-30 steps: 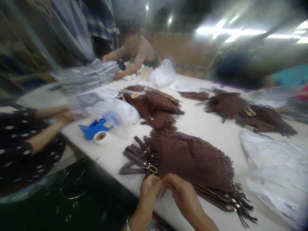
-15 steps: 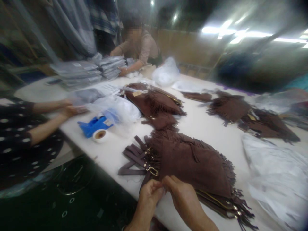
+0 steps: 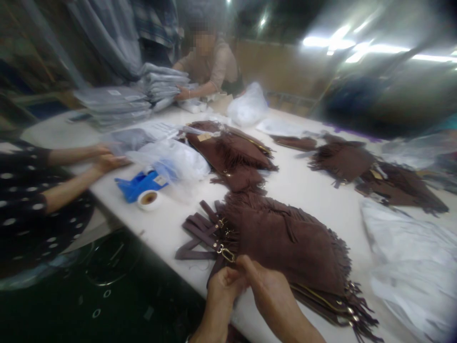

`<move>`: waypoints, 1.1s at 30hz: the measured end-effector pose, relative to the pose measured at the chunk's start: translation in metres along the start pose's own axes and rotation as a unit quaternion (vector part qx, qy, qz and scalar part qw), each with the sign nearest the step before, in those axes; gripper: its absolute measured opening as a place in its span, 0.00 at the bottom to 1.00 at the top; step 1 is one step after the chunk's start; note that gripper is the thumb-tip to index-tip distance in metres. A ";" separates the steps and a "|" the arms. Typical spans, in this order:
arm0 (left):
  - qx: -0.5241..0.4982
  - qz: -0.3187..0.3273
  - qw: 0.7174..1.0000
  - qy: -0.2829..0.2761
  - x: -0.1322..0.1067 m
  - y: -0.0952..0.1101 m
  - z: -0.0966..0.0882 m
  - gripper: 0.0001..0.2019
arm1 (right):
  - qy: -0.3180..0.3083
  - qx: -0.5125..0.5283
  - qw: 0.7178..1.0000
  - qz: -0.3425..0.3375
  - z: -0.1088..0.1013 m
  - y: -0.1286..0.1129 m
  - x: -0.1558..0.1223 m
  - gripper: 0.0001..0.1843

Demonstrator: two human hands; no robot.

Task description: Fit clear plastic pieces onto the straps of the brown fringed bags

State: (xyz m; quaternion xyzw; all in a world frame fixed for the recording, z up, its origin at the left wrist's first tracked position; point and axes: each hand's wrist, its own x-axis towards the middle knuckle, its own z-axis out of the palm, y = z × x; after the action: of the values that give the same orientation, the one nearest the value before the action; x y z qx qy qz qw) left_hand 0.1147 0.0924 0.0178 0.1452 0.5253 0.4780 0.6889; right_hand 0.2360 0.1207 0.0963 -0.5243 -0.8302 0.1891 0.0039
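A brown fringed handbag (image 3: 285,243) lies flat on the white table in front of me, with gold clasps and a strap (image 3: 202,231) folded toward the left. At its near edge my left hand (image 3: 225,288) and my right hand (image 3: 262,281) meet, both with fingers pinched together. Whatever they hold between the fingertips is too small or too covered to make out. A gold clasp (image 3: 227,255) sits just beyond my fingertips.
Other brown fringed bags (image 3: 235,147) lie farther back and to the right. At the left are a blue tape dispenser (image 3: 141,183), a tape roll (image 3: 148,200) and a co-worker's hands (image 3: 107,159). Another person (image 3: 214,66) handles packed stacks (image 3: 164,81). White plastic bags (image 3: 410,257) lie right.
My right hand has shifted slightly up and left, while both hands stay pinched together. The far person has lifted part of the packed stack. The bags stay where they were.
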 end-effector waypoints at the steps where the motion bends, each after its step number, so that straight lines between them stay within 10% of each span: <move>1: -0.008 -0.004 1.000 0.003 -0.002 0.001 0.001 0.20 | 0.012 0.021 1.000 -0.003 0.002 0.001 0.000 0.23; 8: -0.084 -0.020 0.996 -0.016 -0.012 0.001 0.001 0.10 | 0.073 0.186 0.979 0.047 0.028 0.009 -0.011 0.11; 17: -0.190 -0.090 0.976 -0.059 -0.011 0.000 0.001 0.08 | 0.122 0.471 0.867 0.109 0.052 0.008 -0.022 0.05; 33: -0.088 0.046 0.995 0.032 -0.025 -0.010 0.011 0.10 | 0.279 0.307 0.909 0.048 0.071 -0.014 -0.039 0.11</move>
State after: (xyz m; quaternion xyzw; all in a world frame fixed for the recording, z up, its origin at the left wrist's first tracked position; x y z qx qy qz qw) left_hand 0.1295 0.0705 0.0292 0.0931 0.4954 0.5582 0.6591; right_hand 0.2271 0.0596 0.0419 -0.5682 -0.6700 0.2805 0.3867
